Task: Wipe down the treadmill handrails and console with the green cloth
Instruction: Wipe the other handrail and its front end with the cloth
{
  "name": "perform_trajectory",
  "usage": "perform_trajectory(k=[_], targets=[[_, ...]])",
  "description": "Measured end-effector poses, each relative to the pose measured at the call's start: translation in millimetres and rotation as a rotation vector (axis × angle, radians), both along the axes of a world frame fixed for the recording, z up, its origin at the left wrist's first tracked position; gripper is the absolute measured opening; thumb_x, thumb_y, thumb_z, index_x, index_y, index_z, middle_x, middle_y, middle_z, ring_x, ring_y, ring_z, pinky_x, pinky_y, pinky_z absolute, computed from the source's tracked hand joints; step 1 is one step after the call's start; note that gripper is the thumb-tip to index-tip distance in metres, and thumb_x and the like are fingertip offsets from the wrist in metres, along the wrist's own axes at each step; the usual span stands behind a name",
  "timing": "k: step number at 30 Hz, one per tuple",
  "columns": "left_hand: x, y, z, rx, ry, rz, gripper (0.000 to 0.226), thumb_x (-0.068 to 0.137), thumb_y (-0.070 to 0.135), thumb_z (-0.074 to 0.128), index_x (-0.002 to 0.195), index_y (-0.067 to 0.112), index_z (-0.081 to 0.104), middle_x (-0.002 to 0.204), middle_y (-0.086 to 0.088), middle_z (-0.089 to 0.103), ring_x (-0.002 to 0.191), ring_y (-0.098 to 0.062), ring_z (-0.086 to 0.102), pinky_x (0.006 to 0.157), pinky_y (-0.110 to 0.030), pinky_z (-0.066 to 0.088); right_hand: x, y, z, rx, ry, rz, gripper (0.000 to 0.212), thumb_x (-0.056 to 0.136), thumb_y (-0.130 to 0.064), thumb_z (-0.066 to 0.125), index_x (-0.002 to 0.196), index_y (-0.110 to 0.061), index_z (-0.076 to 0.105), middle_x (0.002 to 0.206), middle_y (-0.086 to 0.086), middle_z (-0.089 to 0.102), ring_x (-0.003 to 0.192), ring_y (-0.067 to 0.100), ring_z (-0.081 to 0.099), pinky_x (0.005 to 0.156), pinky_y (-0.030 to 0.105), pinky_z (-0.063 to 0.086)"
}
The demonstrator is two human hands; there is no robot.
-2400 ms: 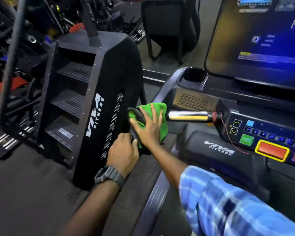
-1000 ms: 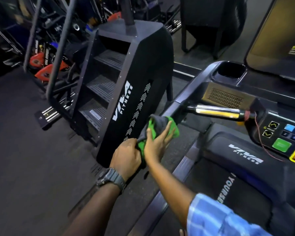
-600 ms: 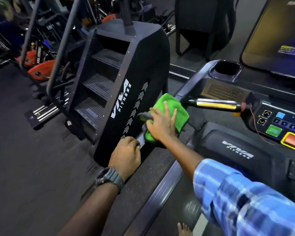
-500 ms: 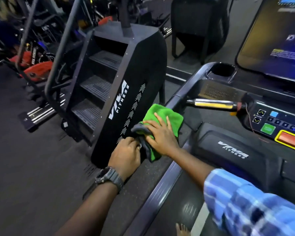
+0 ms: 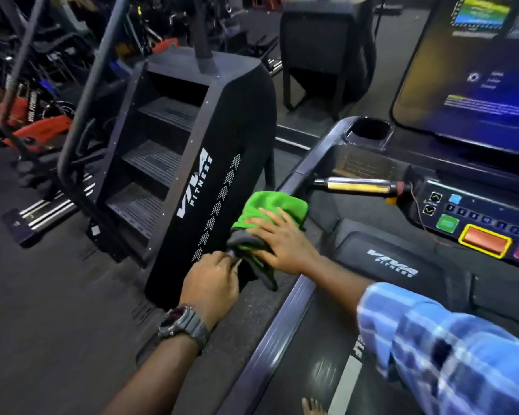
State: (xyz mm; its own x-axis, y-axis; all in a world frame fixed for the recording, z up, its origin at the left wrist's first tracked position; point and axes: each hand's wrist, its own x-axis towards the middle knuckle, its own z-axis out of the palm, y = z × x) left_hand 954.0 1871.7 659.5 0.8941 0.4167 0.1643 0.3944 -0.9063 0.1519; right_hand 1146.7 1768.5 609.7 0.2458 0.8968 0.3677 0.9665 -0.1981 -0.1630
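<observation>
1. The green cloth (image 5: 271, 206) is draped over the left handrail (image 5: 303, 172) of the treadmill, at about 12 o'clock from the wrists, where the rail slopes down toward the person.
2. The right hand (image 5: 282, 239) is laid flat on the cloth with the fingers nearly straight and a little spread. The cloth is pressed against the rail this way, probably so that a wide strip is covered in one stroke.
3. The left hand (image 5: 212, 283) is placed just below the cloth, at 7 o'clock from the right hand. Its fingers are curled around the lower end of the rail, and they seem to touch the dark hanging edge of the cloth; whether this edge is pinched cannot be told. The rail is probably held so that the body is steadied during the wiping.
4. A watch (image 5: 182, 324) is worn on the left wrist, and a blue checked sleeve (image 5: 450, 348) covers the right arm.
5. The console (image 5: 474, 217) with its coloured buttons lies at 3 o'clock from the cloth, well apart from it, and the screen (image 5: 477, 70) stands above, at 1 o'clock. It is judged that the console is not yet reached.
6. A black stair machine (image 5: 210, 163) stands just beside the rail, at 10 o'clock.
</observation>
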Motion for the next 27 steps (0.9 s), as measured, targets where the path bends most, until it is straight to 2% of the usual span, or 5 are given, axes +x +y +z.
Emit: perform_trajectory(k=[6, 13, 19, 24, 27], targets=[[23.6, -0.6, 1.1, -0.052, -0.023, 0.080, 0.021, 0.087, 0.024, 0.051, 0.090, 0.011, 0.067, 0.094, -0.004, 0.062, 0.084, -0.026, 0.057, 0.074, -0.039, 0.051, 17.8, 53.5, 31.7, -0.109, 0.143, -0.435, 0.042, 0.085, -0.054, 0.044, 0.114, -0.031, 0.064, 0.126, -0.009, 0.061, 0.135, 0.023, 0.037, 0.113, 0.056, 0.016], [43.7, 1.1, 8.4, -0.112, 0.004, 0.156, 0.013, 0.083, 0.019, 0.047, 0.084, 0.012, 0.058, 0.088, -0.009, 0.061, 0.084, -0.033, 0.056, 0.074, -0.042, 0.045, -14.7, -5.9, -32.7, 0.225, 0.331, -0.101, 0.056, 0.078, -0.034, 0.047, 0.133, -0.029, 0.047, 0.153, -0.010, 0.034, 0.148, 0.024, 0.012, 0.117, 0.052, 0.012], [55.7, 5.6, 13.4, -0.125, -0.037, 0.139, 0.021, 0.092, 0.020, 0.051, 0.101, 0.012, 0.068, 0.100, -0.008, 0.068, 0.094, -0.030, 0.063, 0.079, -0.038, 0.049, 10.0, 69.2, 3.4, 0.548, 0.749, -0.716, 0.051, 0.078, -0.042, 0.059, 0.127, -0.030, 0.057, 0.155, -0.002, 0.034, 0.147, 0.030, 0.018, 0.119, 0.039, 0.005], [54.1, 18.0, 24.7, -0.137, 0.036, 0.105, 0.012, 0.091, 0.018, 0.048, 0.088, 0.012, 0.057, 0.092, -0.015, 0.069, 0.090, -0.040, 0.063, 0.072, -0.041, 0.045, -56.8, 76.1, -12.7, 0.867, 1.138, -0.975, 0.081, 0.068, -0.049, 0.071, 0.141, -0.031, 0.039, 0.152, 0.000, 0.036, 0.136, 0.025, 0.041, 0.106, 0.044, 0.040], [51.9, 29.3, 31.1, -0.199, 0.034, 0.075, 0.019, 0.096, 0.024, 0.046, 0.105, 0.015, 0.059, 0.094, -0.022, 0.069, 0.092, -0.044, 0.062, 0.076, -0.043, 0.046, -118.8, 79.1, -18.1, 0.859, 1.377, -1.000, 0.084, 0.074, -0.055, 0.071, 0.144, -0.037, 0.030, 0.152, -0.008, 0.034, 0.129, 0.023, 0.049, 0.100, 0.040, 0.044]])
